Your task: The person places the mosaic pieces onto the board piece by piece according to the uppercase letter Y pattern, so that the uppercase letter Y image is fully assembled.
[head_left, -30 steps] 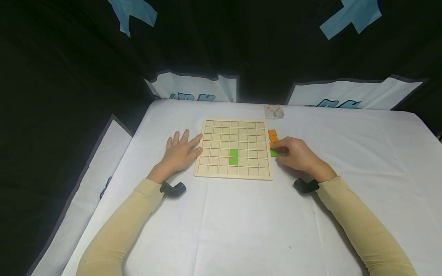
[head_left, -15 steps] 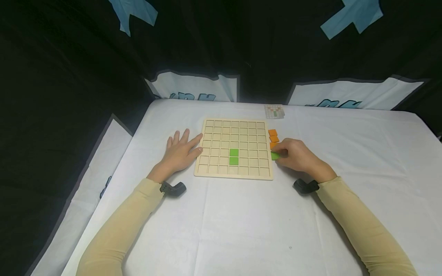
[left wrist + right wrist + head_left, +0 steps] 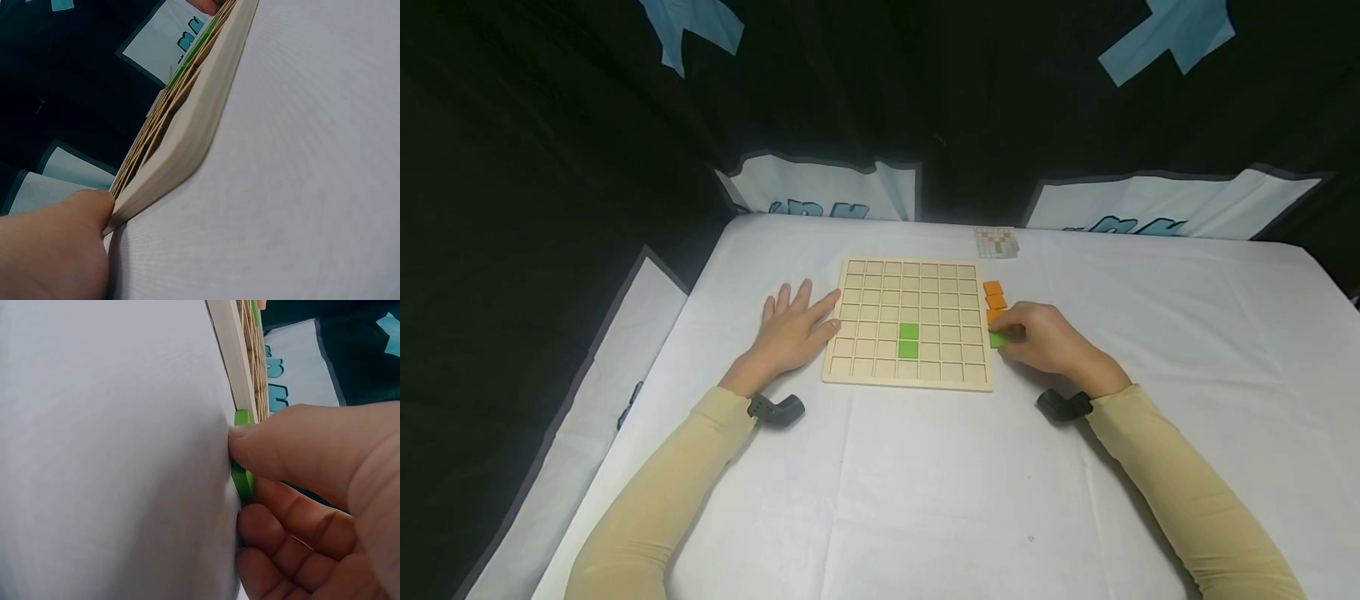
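Note:
A wooden grid board (image 3: 857, 329) lies on the white table, with two green square tiles, one (image 3: 908, 332) directly behind the other (image 3: 907, 349), set in its cells. My left hand (image 3: 786, 337) rests with fingers spread at the board's left edge, thumb and index finger touching it. At the right edge my right hand (image 3: 1041, 337) pinches a loose green tile (image 3: 244, 482) low at the table surface, the thumb on its near side. Three orange tiles, the farthest (image 3: 993, 287), the middle one (image 3: 996, 302) and the nearest (image 3: 994, 316), lie in a row just behind the green tile.
A small card (image 3: 996, 242) with a printed grid pattern lies near the table's far edge. Black curtain (image 3: 977, 100) hangs behind the table, with blue tape on it. Dark wrist-worn devices sit under both wrists.
The green tile at my right hand has shifted slightly toward me, away from the orange tiles, with the right fingers following. My left hand and the board stay in place.

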Tool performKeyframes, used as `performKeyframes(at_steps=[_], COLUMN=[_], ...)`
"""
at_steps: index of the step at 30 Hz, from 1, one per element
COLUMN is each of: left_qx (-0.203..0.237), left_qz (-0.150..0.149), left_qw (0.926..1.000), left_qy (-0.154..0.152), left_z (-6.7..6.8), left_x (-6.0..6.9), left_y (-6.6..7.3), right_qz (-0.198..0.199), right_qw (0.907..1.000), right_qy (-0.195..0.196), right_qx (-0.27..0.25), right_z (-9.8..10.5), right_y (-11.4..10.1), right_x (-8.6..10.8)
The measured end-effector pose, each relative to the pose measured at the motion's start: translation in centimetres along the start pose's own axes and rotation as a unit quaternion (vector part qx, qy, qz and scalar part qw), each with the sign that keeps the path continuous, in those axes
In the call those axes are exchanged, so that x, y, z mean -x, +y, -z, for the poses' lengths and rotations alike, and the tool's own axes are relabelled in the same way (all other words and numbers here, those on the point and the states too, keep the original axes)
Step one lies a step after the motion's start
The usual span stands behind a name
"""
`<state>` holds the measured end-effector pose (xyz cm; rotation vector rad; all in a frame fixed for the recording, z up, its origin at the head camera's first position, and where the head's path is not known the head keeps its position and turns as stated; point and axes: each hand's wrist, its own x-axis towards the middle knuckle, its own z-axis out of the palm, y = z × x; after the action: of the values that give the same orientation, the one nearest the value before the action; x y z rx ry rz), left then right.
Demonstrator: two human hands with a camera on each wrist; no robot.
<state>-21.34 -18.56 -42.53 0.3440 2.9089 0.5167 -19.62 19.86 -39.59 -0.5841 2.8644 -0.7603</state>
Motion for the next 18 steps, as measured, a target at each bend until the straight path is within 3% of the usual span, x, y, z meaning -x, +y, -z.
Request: performKeyframes(at_steps=[18], left_qx=[0.001], left_qz=[0.005], left_qw=[1.0000], left_qy=[-0.001], left_z=[0.05], left_x=[0.03], left_y=[0.06], right_qz=[-0.014], right_qw=[0.9998], right_qy=[0.012], right_qx=[0.002], right_z=[0.27], right_y=[0.23], right_x=[-0.15])
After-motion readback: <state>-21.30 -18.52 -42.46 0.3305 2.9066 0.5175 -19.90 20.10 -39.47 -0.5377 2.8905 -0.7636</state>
